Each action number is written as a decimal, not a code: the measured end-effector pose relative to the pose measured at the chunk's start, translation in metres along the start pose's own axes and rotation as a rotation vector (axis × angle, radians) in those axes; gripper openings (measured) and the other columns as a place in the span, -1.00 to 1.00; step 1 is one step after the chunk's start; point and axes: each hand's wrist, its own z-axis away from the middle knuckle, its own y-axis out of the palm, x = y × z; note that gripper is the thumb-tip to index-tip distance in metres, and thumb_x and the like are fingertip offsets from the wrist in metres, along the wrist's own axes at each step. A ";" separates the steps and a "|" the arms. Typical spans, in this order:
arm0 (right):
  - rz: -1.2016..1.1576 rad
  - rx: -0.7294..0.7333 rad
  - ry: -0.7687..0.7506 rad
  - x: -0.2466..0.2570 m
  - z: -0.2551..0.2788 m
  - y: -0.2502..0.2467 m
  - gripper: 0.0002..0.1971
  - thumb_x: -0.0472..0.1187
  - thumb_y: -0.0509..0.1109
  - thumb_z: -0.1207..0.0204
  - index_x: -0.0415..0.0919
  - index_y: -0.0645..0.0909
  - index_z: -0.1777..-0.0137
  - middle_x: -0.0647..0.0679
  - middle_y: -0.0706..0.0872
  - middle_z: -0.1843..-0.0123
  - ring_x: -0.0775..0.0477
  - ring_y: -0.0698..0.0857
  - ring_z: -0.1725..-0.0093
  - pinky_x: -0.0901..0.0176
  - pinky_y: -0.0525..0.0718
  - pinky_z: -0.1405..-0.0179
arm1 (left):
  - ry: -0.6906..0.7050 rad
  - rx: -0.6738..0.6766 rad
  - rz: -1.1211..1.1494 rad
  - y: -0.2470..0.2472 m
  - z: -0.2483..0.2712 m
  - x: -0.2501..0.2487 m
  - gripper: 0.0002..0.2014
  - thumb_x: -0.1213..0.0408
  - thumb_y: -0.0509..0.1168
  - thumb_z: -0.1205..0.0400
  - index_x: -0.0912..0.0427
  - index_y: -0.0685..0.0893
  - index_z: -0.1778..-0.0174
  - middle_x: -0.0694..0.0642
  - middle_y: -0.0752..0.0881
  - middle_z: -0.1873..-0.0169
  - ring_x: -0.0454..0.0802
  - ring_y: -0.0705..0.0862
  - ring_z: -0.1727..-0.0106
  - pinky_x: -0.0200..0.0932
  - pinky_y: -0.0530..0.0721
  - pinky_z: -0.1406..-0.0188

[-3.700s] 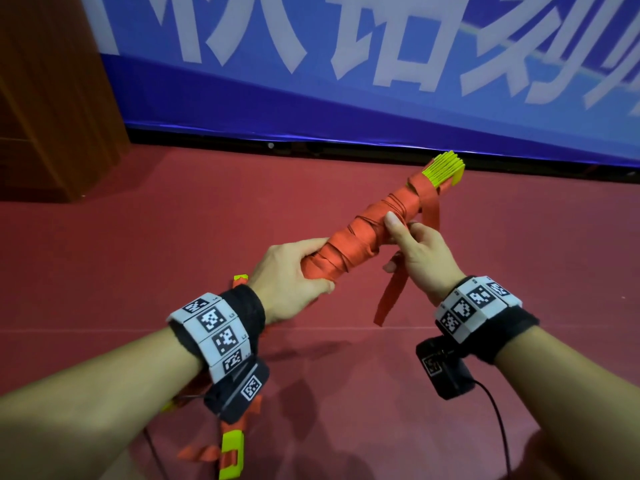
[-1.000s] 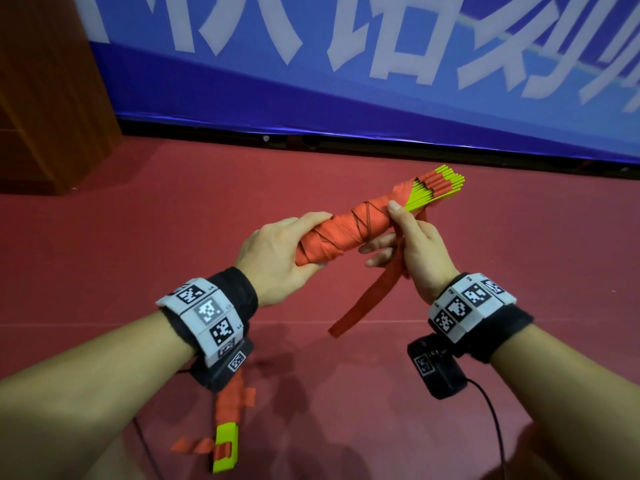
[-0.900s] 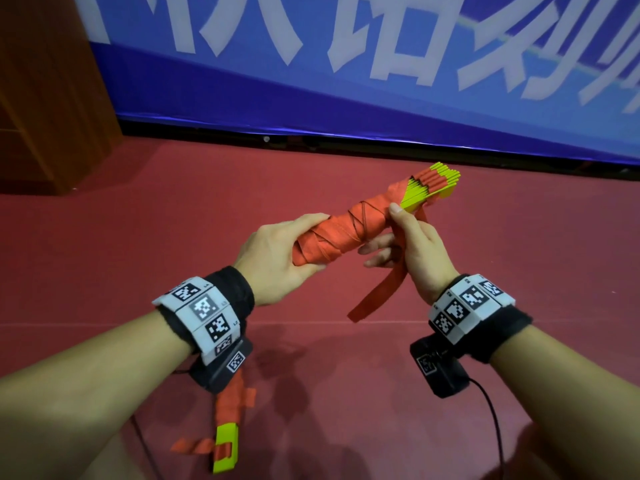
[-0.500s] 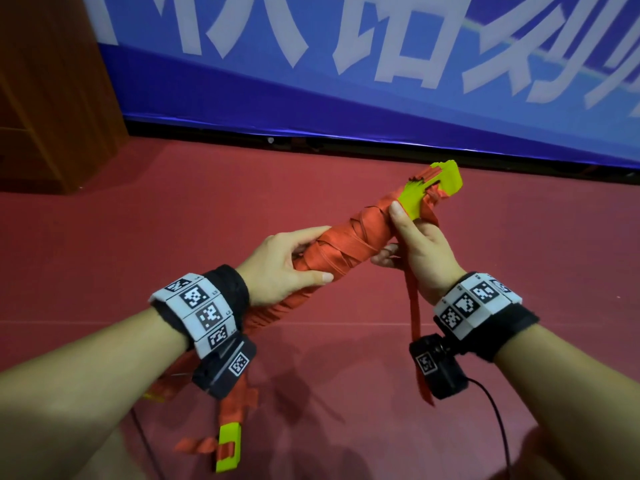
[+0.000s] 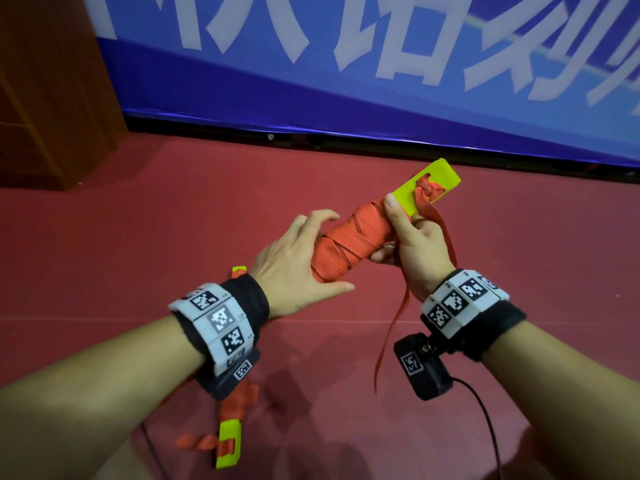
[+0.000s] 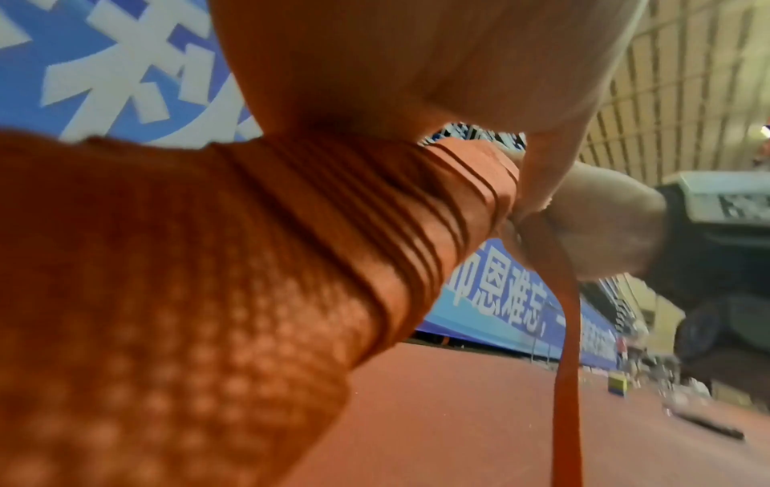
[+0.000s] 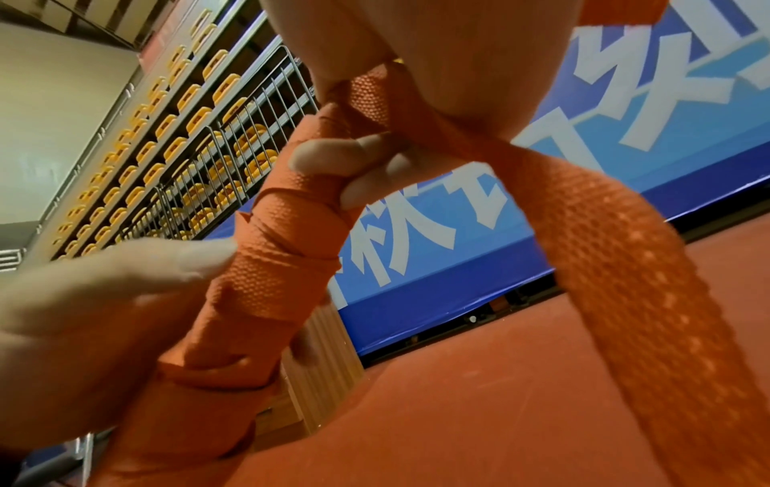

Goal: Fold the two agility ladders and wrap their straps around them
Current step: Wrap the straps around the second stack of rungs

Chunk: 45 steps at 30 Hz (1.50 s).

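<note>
Two hands on my bundle (image 5: 349, 244) | right hand (image 5: 419, 251) grips it, thumb on rung (image 5: 427, 187) | left hand (image 5: 294, 261) fingers spread loosely | strap (image 5: 394, 327) dangles | second ladder (image 5: 230, 441) on floor (image 5: 138, 220)

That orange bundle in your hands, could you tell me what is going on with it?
A person is wrapping a folded ladder in its own orange strap. The right hand grips the bundle near its yellow end, with the loose strap tail hanging beside the wrist. The left hand cups the other end with loosened fingers. A second ladder lies on the red floor.
</note>
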 end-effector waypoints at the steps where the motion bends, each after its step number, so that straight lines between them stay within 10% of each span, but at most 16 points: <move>1: -0.002 -0.011 0.006 0.000 0.000 0.001 -0.64 0.14 0.42 -0.65 -0.18 0.72 0.10 -0.04 0.70 0.47 0.01 0.67 0.60 0.18 0.71 0.44 | -0.001 -0.028 -0.053 0.003 0.002 -0.003 -0.06 -0.33 0.56 -0.32 -0.30 0.18 -0.52 -0.11 0.45 -0.26 0.03 0.69 -0.09 0.02 0.70 -0.02; 15: 0.146 0.064 -0.095 0.003 0.002 -0.013 -0.57 0.02 0.35 -0.72 -0.44 0.67 -0.01 -0.08 0.78 0.21 0.03 0.63 0.56 0.13 0.77 0.38 | -0.012 -0.193 0.086 0.004 -0.001 -0.003 -0.21 -0.06 0.54 -0.32 -0.18 0.48 -0.52 -0.07 0.75 -0.14 0.03 0.74 -0.13 0.06 0.70 -0.13; 22: 0.167 0.167 -0.146 0.004 0.003 -0.018 -0.81 -0.11 0.33 -0.75 -0.20 0.70 -0.02 0.03 0.85 0.10 0.04 0.67 0.51 0.20 0.74 0.35 | -0.088 -0.176 0.421 -0.003 -0.005 0.001 -0.23 0.09 0.62 -0.24 -0.11 0.64 -0.45 -0.14 0.77 -0.19 -0.31 0.72 -0.22 -0.11 0.70 -0.32; 30: 0.117 0.202 -0.045 0.007 0.006 -0.015 -0.75 -0.09 0.30 -0.76 -0.24 0.63 -0.26 0.09 0.86 -0.02 0.03 0.67 0.48 0.19 0.76 0.33 | -0.142 -0.012 0.569 -0.008 -0.004 0.005 -0.25 0.19 0.61 -0.29 -0.14 0.64 -0.46 -0.06 0.86 -0.07 -0.08 0.84 -0.05 0.14 0.79 -0.20; 36: 0.049 0.281 0.035 0.015 0.012 -0.012 -0.70 -0.02 0.22 -0.78 -0.23 0.65 -0.20 0.00 0.88 0.03 0.00 0.81 0.31 0.24 0.75 0.29 | -0.170 0.162 0.675 -0.014 -0.001 -0.004 -0.59 0.28 0.50 -0.43 -0.07 0.81 -0.21 0.20 0.81 0.25 0.04 0.67 0.36 -0.02 0.71 0.33; 45: -0.102 0.149 0.127 0.007 0.010 0.005 -0.51 -0.05 0.33 -0.75 -0.51 0.51 -0.41 -0.14 0.84 0.22 -0.08 0.86 0.30 0.18 0.84 0.25 | -0.187 0.108 0.355 -0.008 -0.006 0.000 -0.48 0.04 0.64 -0.42 -0.15 0.66 -0.29 -0.14 0.80 0.12 -0.14 0.75 0.16 -0.22 0.67 0.11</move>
